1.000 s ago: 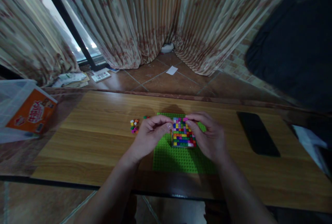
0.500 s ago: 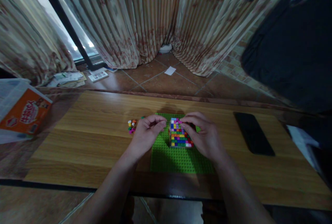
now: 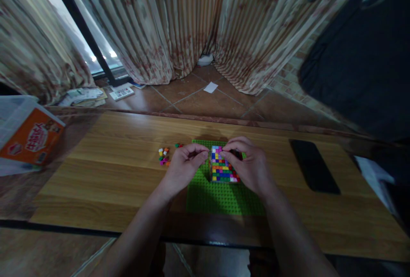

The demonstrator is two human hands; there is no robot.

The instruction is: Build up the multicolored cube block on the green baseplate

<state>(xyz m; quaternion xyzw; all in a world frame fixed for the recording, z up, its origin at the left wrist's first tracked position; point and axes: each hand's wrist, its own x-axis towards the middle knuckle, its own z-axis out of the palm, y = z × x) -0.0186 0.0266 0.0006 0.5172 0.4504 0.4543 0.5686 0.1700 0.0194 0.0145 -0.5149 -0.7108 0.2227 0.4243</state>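
Because it stands beyond the table's left end, at nine o'clock from the brick block, the clear plastic bin with orange label (image 3: 32,136) leaves the wood-grain table (image 3: 96,174) to smaller items.

- Loose toy bricks (image 3: 165,153), mixed colours: nine o'clock, near the left hand, presumably for easy picking.
- Left hand (image 3: 181,168): nine o'clock, just beside the block; thumb and forefinger nearly meeting, a narrow pinch suited to tiny parts. Cannot tell whether a brick is between them.
- Multicoloured brick block (image 3: 222,168): dial centre, on the green studded baseplate (image 3: 224,198), which likely gives it a firm footing.
- Right hand (image 3: 251,166): three o'clock; fingertips narrow, at the block's one-o'clock corner, perhaps to steady it or seat a piece. Grip contents cannot be told.
- Black phone-like slab (image 3: 314,166): three o'clock, flat, well apart, apparently out of the way.
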